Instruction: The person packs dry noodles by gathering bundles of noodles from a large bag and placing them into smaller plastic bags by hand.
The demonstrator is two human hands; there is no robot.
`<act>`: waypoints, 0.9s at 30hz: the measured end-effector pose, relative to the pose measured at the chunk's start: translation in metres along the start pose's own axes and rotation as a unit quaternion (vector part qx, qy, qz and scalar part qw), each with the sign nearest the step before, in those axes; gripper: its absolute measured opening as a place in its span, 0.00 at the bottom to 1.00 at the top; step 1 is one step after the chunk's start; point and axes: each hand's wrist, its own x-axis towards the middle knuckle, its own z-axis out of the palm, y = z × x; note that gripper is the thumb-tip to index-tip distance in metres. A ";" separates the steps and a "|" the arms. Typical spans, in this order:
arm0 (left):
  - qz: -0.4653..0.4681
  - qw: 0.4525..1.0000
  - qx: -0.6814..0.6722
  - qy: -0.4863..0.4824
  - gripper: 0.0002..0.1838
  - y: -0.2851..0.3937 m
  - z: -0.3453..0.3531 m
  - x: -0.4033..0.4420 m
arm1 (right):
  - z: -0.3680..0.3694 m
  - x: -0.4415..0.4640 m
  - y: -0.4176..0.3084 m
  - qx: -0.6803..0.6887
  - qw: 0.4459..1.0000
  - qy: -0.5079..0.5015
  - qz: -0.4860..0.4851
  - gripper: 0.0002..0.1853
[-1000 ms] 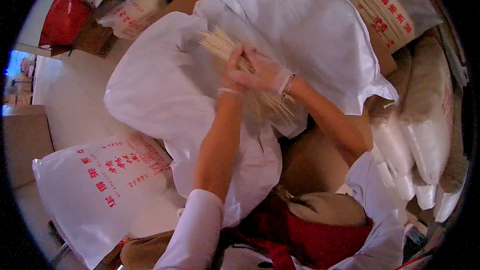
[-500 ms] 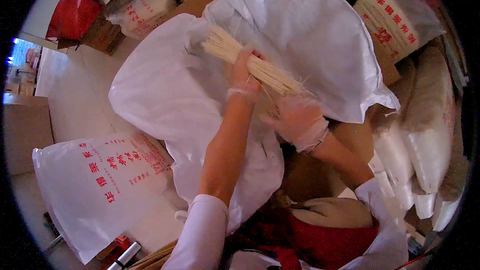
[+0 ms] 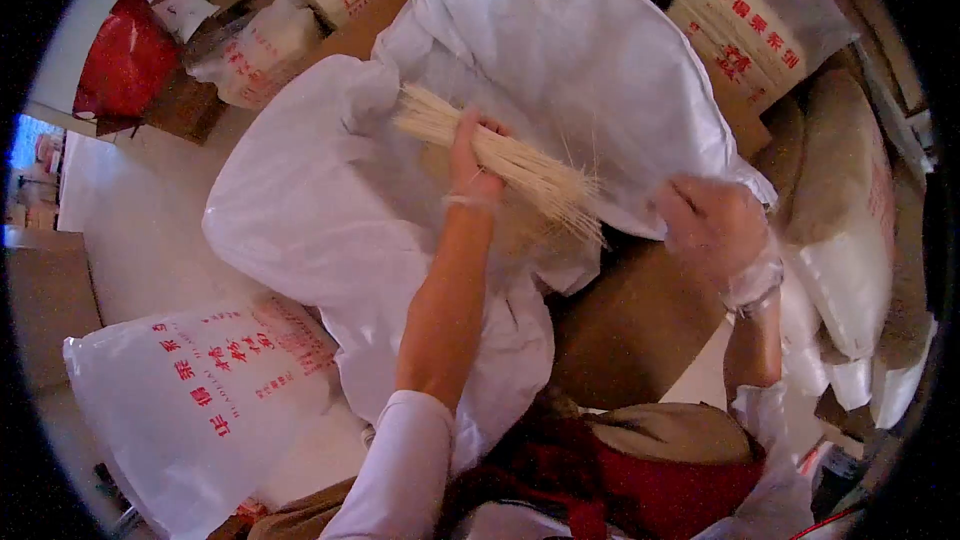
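A bundle of dried noodle sticks (image 3: 530,172), pale and thin, lies across the grip of my left hand (image 3: 474,162), whose gloved fingers wrap around its middle. The bundle slants down to the right, with uneven strands poking out at its lower end. Beneath it is the open mouth of a large white woven sack (image 3: 290,190). My right hand (image 3: 712,230), in a thin clear glove, is apart from the bundle near the sack's right edge. Its fingers are curled and somewhat blurred; whatever is in them, if anything, cannot be made out.
A white printed bag (image 3: 180,410) lies at lower left. Clear packs of noodles (image 3: 740,25) rest at upper right, with long filled bags (image 3: 845,220) below them. A red bag (image 3: 125,55) and a cardboard box (image 3: 50,290) are on the left. Brown cardboard (image 3: 640,330) lies below my right hand.
My right hand has moved away from the bundle's lower end, out to the right, and its fingers have curled. My left hand keeps hold of the noodles. The view has shifted slightly.
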 end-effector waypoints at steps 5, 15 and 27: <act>-0.024 0.996 -0.060 -0.061 0.18 -0.002 0.004 -0.012 | 0.082 0.100 -0.014 -0.010 0.986 -0.065 -0.156 0.17; -0.013 0.983 0.153 -0.104 0.16 -0.004 -0.013 -0.009 | 0.143 0.147 -0.041 -0.038 0.980 -0.105 -0.164 0.22; -0.008 0.979 0.193 -0.057 0.08 0.039 0.034 -0.017 | 0.161 0.128 0.040 0.168 0.967 -0.194 0.008 0.28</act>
